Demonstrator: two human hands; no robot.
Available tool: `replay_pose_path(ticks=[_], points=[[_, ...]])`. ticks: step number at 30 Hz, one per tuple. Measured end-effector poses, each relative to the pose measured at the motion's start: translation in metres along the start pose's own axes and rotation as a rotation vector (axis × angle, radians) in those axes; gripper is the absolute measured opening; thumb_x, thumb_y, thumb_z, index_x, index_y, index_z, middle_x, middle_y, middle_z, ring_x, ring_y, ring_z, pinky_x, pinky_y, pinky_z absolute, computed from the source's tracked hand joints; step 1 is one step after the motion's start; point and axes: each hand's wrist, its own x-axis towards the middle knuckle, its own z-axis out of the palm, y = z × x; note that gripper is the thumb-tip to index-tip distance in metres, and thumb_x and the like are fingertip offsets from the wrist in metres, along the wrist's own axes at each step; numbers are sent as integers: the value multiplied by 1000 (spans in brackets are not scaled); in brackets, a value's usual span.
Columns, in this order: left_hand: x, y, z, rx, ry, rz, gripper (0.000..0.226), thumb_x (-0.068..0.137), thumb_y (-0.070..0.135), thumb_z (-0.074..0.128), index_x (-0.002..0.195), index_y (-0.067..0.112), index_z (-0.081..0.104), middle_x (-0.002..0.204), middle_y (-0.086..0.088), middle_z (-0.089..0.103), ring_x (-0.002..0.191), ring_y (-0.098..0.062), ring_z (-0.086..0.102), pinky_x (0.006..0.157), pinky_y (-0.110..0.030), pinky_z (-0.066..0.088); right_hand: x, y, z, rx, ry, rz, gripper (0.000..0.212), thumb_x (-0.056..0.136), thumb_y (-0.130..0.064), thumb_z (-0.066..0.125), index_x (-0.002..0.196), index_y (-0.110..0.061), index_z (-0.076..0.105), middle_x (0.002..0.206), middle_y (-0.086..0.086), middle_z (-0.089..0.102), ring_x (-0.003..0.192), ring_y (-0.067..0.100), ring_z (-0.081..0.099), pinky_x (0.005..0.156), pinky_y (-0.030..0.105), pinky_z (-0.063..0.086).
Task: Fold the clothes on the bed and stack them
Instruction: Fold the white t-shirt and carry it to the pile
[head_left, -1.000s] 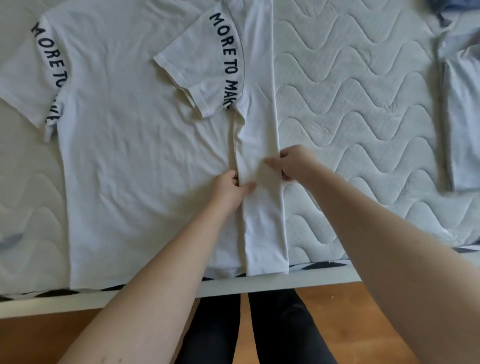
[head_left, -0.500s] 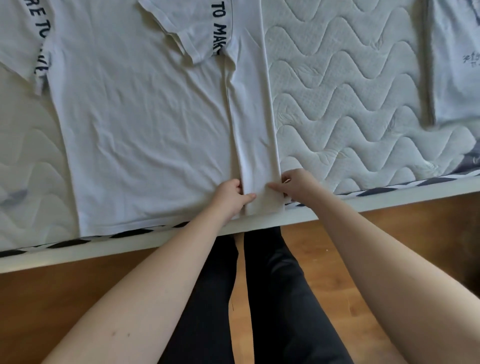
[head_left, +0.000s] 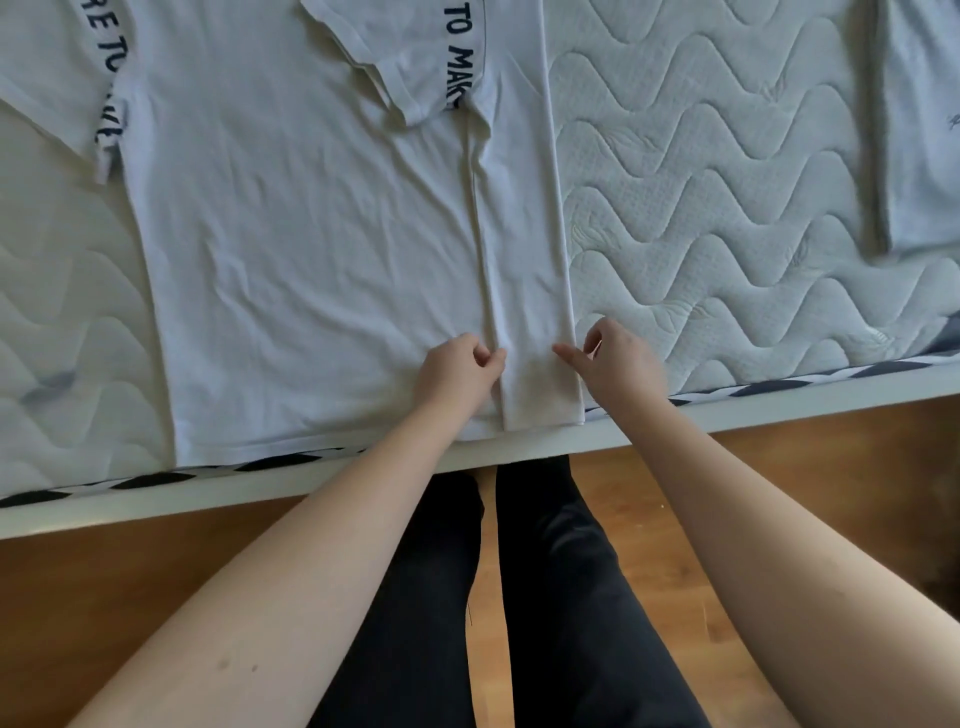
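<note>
A white T-shirt (head_left: 311, 249) lies flat on the bed (head_left: 727, 218), with its bottom edge close to the near side of the bed. Its right side is folded over into a long strip (head_left: 524, 249) that runs from top to bottom, and one sleeve with dark letters lies folded in on top. The left hand (head_left: 457, 371) sits on the shirt at the left edge of the strip, near the bottom. Its fingers are curled and its fingertips pinch the cloth there. The right hand (head_left: 615, 364) is at the right edge of the strip. Its pointer finger is out and touches the strip, and the other fingers are loosely bent and hold nothing. Another pale piece of clothing (head_left: 922, 130) lies far to the right on the bed. Below the bed you can see a wooden floor (head_left: 104, 597) and the person's dark trousers (head_left: 550, 597).
</note>
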Motion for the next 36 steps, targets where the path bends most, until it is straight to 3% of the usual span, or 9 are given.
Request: replay_pose_path(ticks=[7,14,17,20,22,24,27,33,36], points=[[52,17,-43,-174,291,161,9,94,25,57,90,18,60,74,8,59,70,-18,57,65,-29,45,41,-52,-11,152,124,-252,28,101,-38,45,110,-15,59,103,1,62,99,25,56,77,36,41],[126,41,-104,-278,592,162,27,96,17,53,122,9,53,117,-6,54,90,-14,52,72,-12,33,101,-107,-29,45,319,-389,36,102,-22,43,136,-14,53,132,8,57,122,29,48,102,35,32],[156,55,-129,-366,567,76,33,97,22,50,128,11,50,116,2,54,91,-13,53,72,-14,34,127,-133,-35,16,288,-511,46,101,-20,43,146,-12,41,148,6,45,138,27,37,111,36,26],[188,66,-149,-513,510,-87,38,95,25,52,130,9,51,111,2,56,98,-17,55,84,-27,43,151,-158,-35,-59,226,-600,56,104,-30,38,155,-15,22,162,3,22,150,21,16,120,34,13],[207,73,-163,-750,468,-201,26,92,21,54,108,2,60,98,-10,64,92,-26,60,76,-35,48,165,-171,-33,-75,188,-596,60,105,-43,28,157,-20,11,165,-1,9,151,16,4,122,32,3],[219,81,-183,-1002,405,-297,17,91,21,55,80,9,61,76,-5,64,75,-22,62,60,-27,47,177,-182,-34,-93,170,-581,60,104,-49,20,157,-23,8,165,-4,4,151,13,0,122,31,-1],[233,88,-205,-1181,320,-329,20,93,24,59,76,15,62,63,4,68,64,-10,65,51,-17,51,192,-198,-44,-99,144,-597,57,105,-45,18,157,-23,9,165,-7,3,151,10,-1,123,31,1],[252,104,-221,-1062,118,-313,17,92,40,65,92,23,63,81,6,68,70,-12,65,53,-20,50,227,-231,-74,47,61,-596,54,106,-36,19,157,-20,13,164,-5,8,150,8,1,118,22,-1],[260,109,-217,-876,353,-136,8,88,22,69,92,20,63,85,1,67,77,-20,63,63,-24,50,242,-242,-84,192,-32,-534,53,106,-39,19,157,-22,15,164,-6,14,149,7,7,115,20,2]])
